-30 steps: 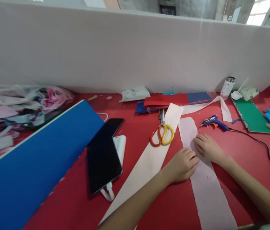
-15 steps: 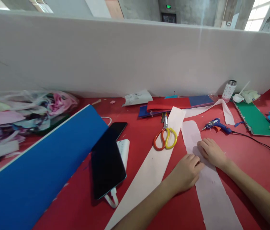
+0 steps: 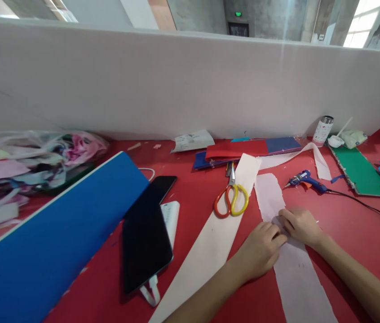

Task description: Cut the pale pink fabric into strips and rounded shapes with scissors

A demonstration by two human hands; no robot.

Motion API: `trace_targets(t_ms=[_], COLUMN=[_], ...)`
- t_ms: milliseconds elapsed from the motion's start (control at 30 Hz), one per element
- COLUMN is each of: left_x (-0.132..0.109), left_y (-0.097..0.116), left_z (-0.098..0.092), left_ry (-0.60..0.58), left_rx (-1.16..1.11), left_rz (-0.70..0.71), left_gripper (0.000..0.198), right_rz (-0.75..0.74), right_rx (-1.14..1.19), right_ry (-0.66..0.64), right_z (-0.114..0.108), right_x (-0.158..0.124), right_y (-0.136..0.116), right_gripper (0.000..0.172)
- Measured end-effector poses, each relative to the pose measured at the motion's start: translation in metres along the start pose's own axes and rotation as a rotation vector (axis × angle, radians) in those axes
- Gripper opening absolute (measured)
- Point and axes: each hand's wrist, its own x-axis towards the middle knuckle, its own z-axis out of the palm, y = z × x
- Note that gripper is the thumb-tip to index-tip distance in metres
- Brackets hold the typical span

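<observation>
Pale pink strip [image 3: 302, 274] lies on the surface [image 3: 355, 244], right of the scissors [image 3: 232, 186]. Judgement: small, even finger moves, strip kept flat. Left hand [image 3: 260, 249] and right hand [image 3: 300, 225], both right of scissors, touch it, fingers curled; pinch hidden, cannot tell.

No legible text; green sign [image 3: 238, 14] blurred

Your bench [image 3: 345, 231] is red-topped. Directly on it, going L to R: clear bag of scraps [image 3: 85, 148], blue board [image 3: 85, 224], white pwr bank [image 3: 172, 215], cream strip [image 3: 206, 242], pale pink strip [image 3: 267, 193], blue glue gun [image 3: 313, 183] w/ black cord [image 3: 372, 207], green board [image 3: 361, 172]. Nr the back wall [image 3: 163, 85], you've a white bottle [image 3: 322, 131].
</observation>
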Motion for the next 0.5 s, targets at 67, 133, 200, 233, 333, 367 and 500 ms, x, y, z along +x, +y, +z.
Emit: trace_targets(t_ms=[67,133,200,233,333,367,500], left_x=[0.0,-0.001,-0.001,-0.001,0.0,0.001,0.002], left_y=[-0.001,-0.003,-0.007,-0.009,-0.013,-0.014,-0.013], left_z=[0.0,0.0,0.002,0.003,0.008,0.01,0.013], left_ry=[0.086,0.151,0.148,0.133,0.115,0.127,0.202], left_rx=[-0.019,-0.006,0.035,0.059,0.116,0.131,0.133], left_rz=[-0.037,-0.084,-0.128,-0.14,-0.121,-0.103,-0.061], left_gripper=[0.03,0.042,0.051,0.05,0.037,0.034,0.029], right_rz=[0.0,0.018,0.067,0.096,0.14,0.136,0.077], right_rx=[0.011,0.033,0.071,0.095,0.15,0.153,0.136], right_ry=[0.005,0.041,0.104,0.139,0.205,0.211,0.193], right_z=[0.001,0.001,0.001,0.001,0.0,-0.001,-0.001], right_x=[-0.001,-0.002,-0.002,-0.003,-0.003,-0.003,-0.003], right_y=[0.001,0.003,0.004,0.005,0.005,0.005,0.004], right_gripper=[0.014,0.015,0.017,0.017,0.018,0.018,0.021])
